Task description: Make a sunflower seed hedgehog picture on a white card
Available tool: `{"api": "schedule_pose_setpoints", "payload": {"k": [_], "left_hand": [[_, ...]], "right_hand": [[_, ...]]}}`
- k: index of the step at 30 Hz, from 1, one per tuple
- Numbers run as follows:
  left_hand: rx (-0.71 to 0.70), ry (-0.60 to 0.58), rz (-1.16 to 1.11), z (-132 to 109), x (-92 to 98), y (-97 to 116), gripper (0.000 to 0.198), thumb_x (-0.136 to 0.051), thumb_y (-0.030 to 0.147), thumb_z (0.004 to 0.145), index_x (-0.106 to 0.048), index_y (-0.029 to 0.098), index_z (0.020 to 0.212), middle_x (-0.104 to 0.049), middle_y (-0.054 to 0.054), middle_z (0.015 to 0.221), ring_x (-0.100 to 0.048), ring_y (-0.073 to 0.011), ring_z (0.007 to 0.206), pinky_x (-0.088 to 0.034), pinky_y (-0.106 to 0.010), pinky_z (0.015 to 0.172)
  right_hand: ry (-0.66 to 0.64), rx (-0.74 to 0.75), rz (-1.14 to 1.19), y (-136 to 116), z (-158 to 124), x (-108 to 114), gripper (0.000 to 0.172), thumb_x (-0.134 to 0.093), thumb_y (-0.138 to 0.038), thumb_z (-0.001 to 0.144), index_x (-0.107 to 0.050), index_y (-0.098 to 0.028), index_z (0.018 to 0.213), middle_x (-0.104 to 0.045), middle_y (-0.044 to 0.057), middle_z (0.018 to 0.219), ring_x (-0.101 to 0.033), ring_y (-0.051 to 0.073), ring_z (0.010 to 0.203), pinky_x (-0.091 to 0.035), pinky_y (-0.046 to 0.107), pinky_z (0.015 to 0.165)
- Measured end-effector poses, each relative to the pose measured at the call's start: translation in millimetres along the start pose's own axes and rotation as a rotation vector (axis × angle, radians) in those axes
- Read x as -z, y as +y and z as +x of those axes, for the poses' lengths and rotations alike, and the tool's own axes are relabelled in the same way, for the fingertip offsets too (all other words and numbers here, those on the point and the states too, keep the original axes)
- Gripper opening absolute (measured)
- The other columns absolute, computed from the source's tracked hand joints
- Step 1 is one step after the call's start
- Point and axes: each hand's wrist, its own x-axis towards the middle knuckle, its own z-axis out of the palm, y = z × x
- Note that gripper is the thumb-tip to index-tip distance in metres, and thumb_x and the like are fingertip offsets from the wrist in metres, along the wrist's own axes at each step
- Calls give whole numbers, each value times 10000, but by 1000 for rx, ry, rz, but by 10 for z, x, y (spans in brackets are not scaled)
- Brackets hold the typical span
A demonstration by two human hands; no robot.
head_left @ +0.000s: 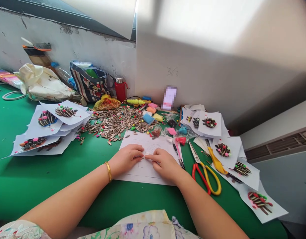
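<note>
White paper with a faint round drawing lies on the green table. My left hand, with a gold bangle at the wrist, rests on its left part, fingers together and curled. From the right, my right hand reaches in with its index finger stretched to the left fingertips. Between the fingertips there is something thin and pale, too small to make out. A black pen lies on the paper just right of my right hand. Beyond the paper spreads a pile of striped sunflower seeds.
Scissors with red and yellow handles lie right of the paper. Cards with seed figures are stacked at left and right. Bags, a red flask, colored clay packets and a phone stand or lie along the wall.
</note>
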Motion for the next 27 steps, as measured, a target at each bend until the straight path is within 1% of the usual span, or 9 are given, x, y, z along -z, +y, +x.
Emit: {"api": "schedule_pose_setpoints", "payload": {"k": [3,10,17,23,27], "left_hand": [[-37,-4,27,-21,4,-25,193,-605,223,906,-768,243,1007,-700,-60,1222,-612,-251,1198,-504,-414,1029],[-69,-3,55,-17,16,-11,184,-604,221,905,-779,234,959,-707,-68,1212,-622,-254,1192,-516,-411,1019],[-43,35,30,-3,3,16,148,-634,220,879,-761,229,955,-730,-56,1132,-628,-242,1168,-517,-403,1015],[-86,66,54,6,-19,38,163,-609,215,899,-768,242,879,-729,-61,1092,-633,-246,1137,-522,-411,987],[-112,59,68,1,-15,32,163,-607,214,900,-763,246,865,-725,-59,1092,-634,-247,1127,-524,-409,972]], "right_hand": [[-12,14,-7,7,-5,3,441,-558,-93,872,-695,-299,1238,-577,53,965,-546,181,913,-444,314,849],[-20,30,-92,-33,-17,-2,488,-565,-117,881,-647,-362,1295,-546,40,933,-518,176,869,-427,310,806],[9,26,-42,-38,-16,9,463,-542,-105,886,-649,-285,1299,-587,60,991,-549,183,914,-451,311,847],[-1,27,-63,-46,-16,15,415,-551,-116,892,-683,-280,1249,-590,57,976,-554,183,919,-449,308,850],[-4,29,-68,-37,-13,16,404,-554,-122,899,-684,-286,1245,-590,54,974,-552,179,909,-443,305,847]]}}
